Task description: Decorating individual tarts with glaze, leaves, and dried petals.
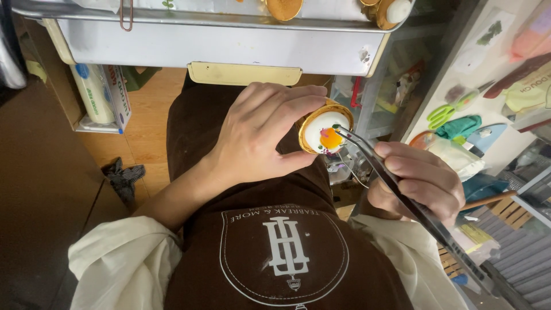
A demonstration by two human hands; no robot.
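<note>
My left hand (261, 135) grips a small tart (322, 130) with a golden fluted shell, white filling and an orange piece on top, tilted toward me over my lap. My right hand (422, 181) pinches long metal tweezers (396, 183) whose tips touch the tart's top by a small green bit next to the orange piece. Below both hands lies my brown apron (275, 252) with a white emblem.
A metal tray (229, 43) sits at the top edge with more golden tarts (390, 11) on it. A boxed roll (100, 92) stands on the wooden floor at left. At right, a shelf holds green scissors (445, 115), cloths and clutter.
</note>
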